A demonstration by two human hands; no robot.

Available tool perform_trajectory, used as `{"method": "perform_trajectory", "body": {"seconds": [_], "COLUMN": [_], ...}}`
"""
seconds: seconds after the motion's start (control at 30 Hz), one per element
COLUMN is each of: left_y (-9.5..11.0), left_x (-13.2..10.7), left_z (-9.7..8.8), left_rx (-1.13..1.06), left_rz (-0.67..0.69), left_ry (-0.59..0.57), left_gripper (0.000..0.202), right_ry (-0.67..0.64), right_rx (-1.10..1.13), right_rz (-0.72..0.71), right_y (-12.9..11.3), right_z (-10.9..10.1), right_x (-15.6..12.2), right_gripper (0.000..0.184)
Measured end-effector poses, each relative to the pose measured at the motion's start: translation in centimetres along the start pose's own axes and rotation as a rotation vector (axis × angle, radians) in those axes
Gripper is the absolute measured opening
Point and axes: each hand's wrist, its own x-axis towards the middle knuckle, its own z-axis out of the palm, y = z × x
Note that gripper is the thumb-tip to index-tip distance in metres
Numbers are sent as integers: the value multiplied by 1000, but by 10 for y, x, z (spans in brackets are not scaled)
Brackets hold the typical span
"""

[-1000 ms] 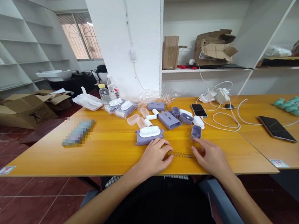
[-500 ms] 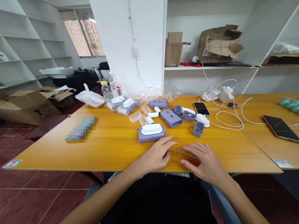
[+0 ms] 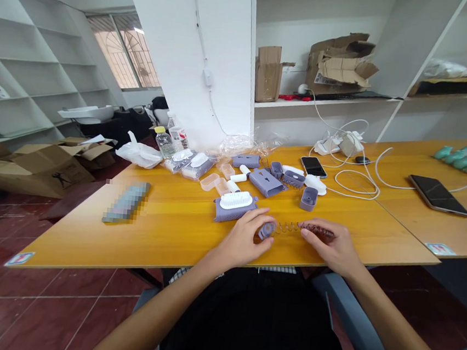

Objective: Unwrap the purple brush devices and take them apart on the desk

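Note:
My left hand [image 3: 246, 237] grips a small purple-grey plastic part [image 3: 267, 230] with a round end, near the table's front edge. From beside that part a thin metal coil spring [image 3: 288, 227] runs to the right, its coils wide apart on the left and close together on the right. My right hand [image 3: 334, 245] pinches the spring's right portion between thumb and fingers. Whether the spring's left end is joined to the part, I cannot tell. Just beyond my left hand lies a purple holder with a white bristle brush [image 3: 236, 200] on top.
Purple housings [image 3: 266, 182], a small purple cup [image 3: 309, 199], white rollers [image 3: 238, 178] and clear orange caps [image 3: 210, 182] lie farther back. A phone [image 3: 313, 167] and white cables [image 3: 356, 186] are behind right, a tablet [image 3: 439, 195] at far right. A blurred flat object [image 3: 126, 203] lies left.
My right hand has moved right and closed on the spring, whose coils now show spread apart. The purple-grey part now shows in my left hand. The view has shifted slightly.

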Motion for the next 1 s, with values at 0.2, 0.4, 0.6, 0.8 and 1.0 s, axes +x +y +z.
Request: {"method": "perform_trajectory", "body": {"seconds": [0.2, 0.4, 0.6, 0.8, 1.0], "left_y": [2, 1, -2, -7, -8], "left_x": [1, -1, -2, 1, 1], "left_z": [-4, -5, 4, 5, 5], "left_rx": [-216, -305, -65, -38, -80], "left_rz": [-19, -86, -60, -28, -23], "left_ry": [-91, 60, 39, -39, -36], "left_gripper": [29, 47, 48, 66, 88], "right_ry": [-51, -60, -40, -157, -229], "right_rx": [33, -8, -479, -610, -539], "right_rz": [74, 71, -404, -536, -528], "right_y": [-3, 1, -5, -5, -9], "right_z": [-2, 2, 17, 25, 36], "right_x": [2, 3, -3, -1, 7], "right_gripper": [39, 34, 33, 28, 26]}}
